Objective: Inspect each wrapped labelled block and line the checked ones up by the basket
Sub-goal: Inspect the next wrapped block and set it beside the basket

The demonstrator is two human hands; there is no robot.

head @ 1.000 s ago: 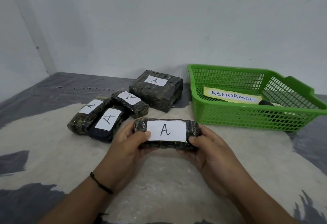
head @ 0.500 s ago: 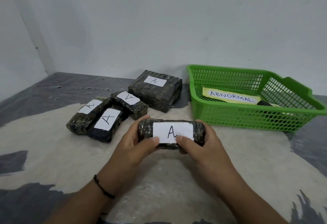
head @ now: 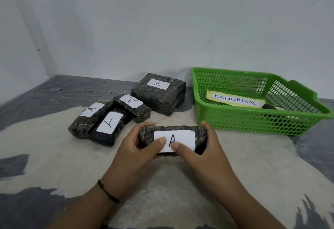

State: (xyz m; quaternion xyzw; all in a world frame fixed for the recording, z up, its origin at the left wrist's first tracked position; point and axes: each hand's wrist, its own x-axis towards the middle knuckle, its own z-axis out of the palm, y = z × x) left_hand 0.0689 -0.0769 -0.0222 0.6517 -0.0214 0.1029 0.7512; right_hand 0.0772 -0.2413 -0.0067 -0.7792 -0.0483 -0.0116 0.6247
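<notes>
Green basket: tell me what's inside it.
Inside the green basket lies a yellow paper sign reading ABNORMAL and a dark object beside it; the front wall hides most of that object.

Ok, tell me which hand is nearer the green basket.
Right. The right hand grips the held block's end just in front of the basket; the left hand holds the far end.
</notes>
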